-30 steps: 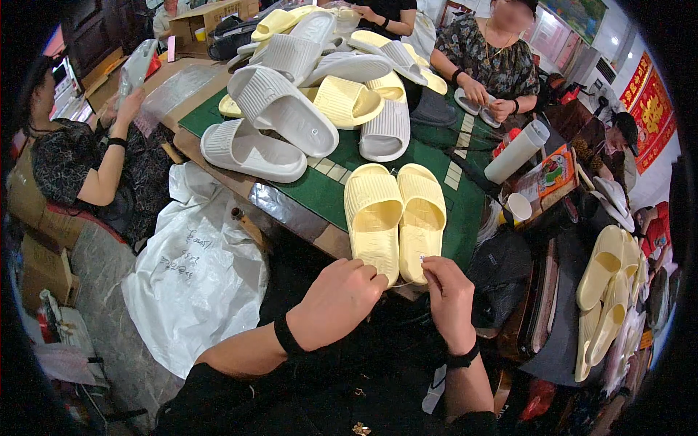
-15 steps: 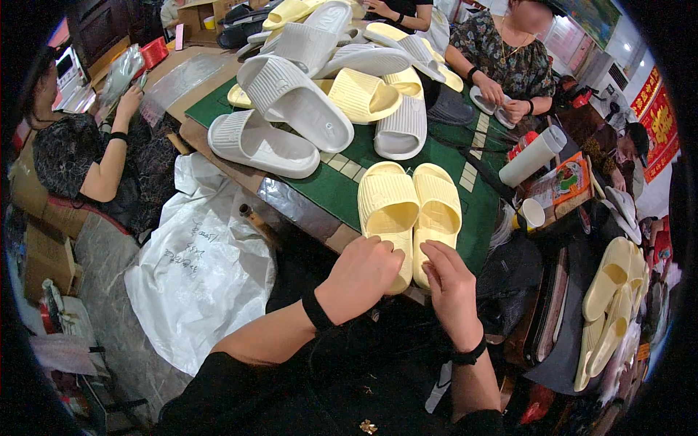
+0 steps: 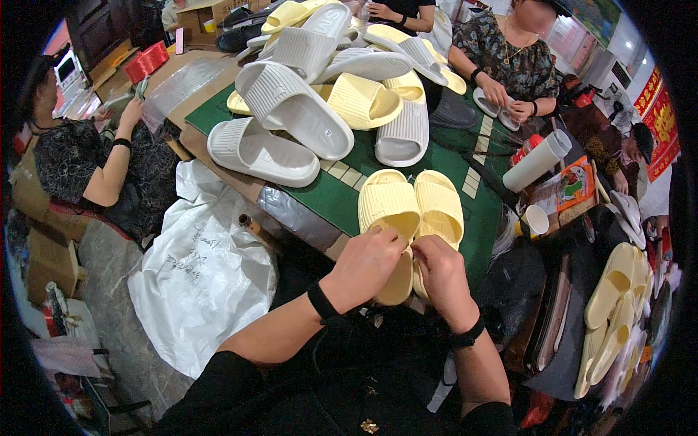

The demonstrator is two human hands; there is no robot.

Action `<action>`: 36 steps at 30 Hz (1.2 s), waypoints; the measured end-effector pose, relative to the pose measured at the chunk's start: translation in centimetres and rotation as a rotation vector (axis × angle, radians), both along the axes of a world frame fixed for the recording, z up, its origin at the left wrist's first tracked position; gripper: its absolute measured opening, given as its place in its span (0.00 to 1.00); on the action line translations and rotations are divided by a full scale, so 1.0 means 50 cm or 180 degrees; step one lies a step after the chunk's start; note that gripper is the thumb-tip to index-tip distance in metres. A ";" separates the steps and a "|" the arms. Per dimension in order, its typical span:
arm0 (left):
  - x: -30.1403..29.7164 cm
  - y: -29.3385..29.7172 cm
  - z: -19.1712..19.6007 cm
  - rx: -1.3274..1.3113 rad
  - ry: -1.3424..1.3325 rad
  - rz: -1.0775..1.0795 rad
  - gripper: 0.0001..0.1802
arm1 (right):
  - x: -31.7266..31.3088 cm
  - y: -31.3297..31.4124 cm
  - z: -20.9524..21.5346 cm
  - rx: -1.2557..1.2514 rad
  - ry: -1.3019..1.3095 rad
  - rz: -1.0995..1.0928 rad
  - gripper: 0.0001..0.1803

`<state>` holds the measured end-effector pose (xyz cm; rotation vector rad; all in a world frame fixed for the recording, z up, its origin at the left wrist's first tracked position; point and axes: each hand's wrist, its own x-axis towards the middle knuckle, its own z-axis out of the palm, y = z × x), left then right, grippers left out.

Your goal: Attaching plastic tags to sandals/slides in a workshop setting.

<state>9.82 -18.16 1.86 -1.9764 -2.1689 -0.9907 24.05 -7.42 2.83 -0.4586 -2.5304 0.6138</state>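
Observation:
A pair of pale yellow ribbed slippers lies side by side on the green table, heels toward me. My left hand grips the heel of the left slipper. My right hand holds the heel of the right slipper. Both hands meet at the near table edge, and the heels are partly hidden under my fingers. Black bands sit on both wrists.
A heap of white and yellow slippers fills the far table. A white cylinder and paper cup stand right. A white bag lies on the floor left. People sit at left and across. More yellow slippers hang right.
Both my hands moved forward onto the yellow pair's heels and closed on them. The view has tilted, so the pair sits lower and nearer in the picture.

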 end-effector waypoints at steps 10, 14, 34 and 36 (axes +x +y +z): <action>-0.178 0.056 0.049 0.0026 -0.0206 0.0833 0.09 | -0.016 0.008 -0.012 0.0002 0.0345 -0.0113 0.06; -0.215 0.134 0.059 -0.0680 0.0116 0.0951 0.13 | -0.018 0.013 -0.015 -0.0029 0.0375 -0.0141 0.06; -0.243 0.222 0.035 -0.0219 -0.0626 0.0713 0.05 | -0.007 0.031 -0.024 -0.0039 0.0556 -0.0113 0.07; -0.247 0.242 0.035 0.0010 -0.0532 0.0400 0.07 | -0.006 0.032 -0.027 -0.0032 0.0573 -0.0104 0.07</action>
